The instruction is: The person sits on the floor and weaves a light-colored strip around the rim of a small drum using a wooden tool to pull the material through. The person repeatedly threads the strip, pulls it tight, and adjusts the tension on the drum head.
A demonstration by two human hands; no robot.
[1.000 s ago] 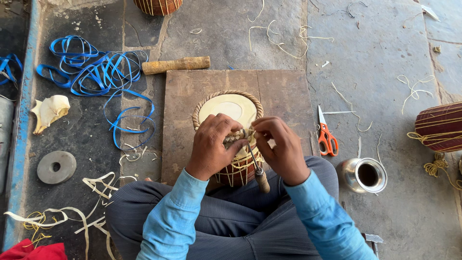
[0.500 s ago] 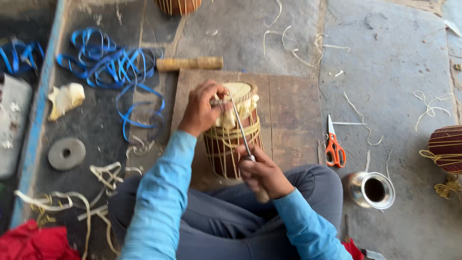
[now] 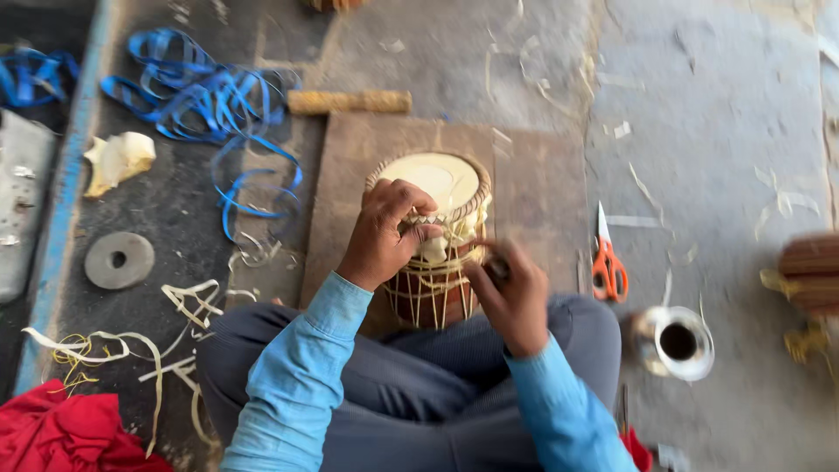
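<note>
Brown wood makes the small drum [image 3: 433,253], and it stands on a board [image 3: 533,183] right in front of the person's legs. The left hand [image 3: 384,236] grips the pale straps at the drum's rim, fingers shut tight on them. The right hand [image 3: 511,297] is closed around a tool, blurry, beside the drum. Orange scissors [image 3: 605,262] and a metal cup [image 3: 675,343] lie to the right. Blue straps [image 3: 210,105] lie far left.

Soft, even daylight, barely any shadows, no glare; motion blur smears everything, worst on the right hand [image 3: 511,297] and the right edge.
</note>
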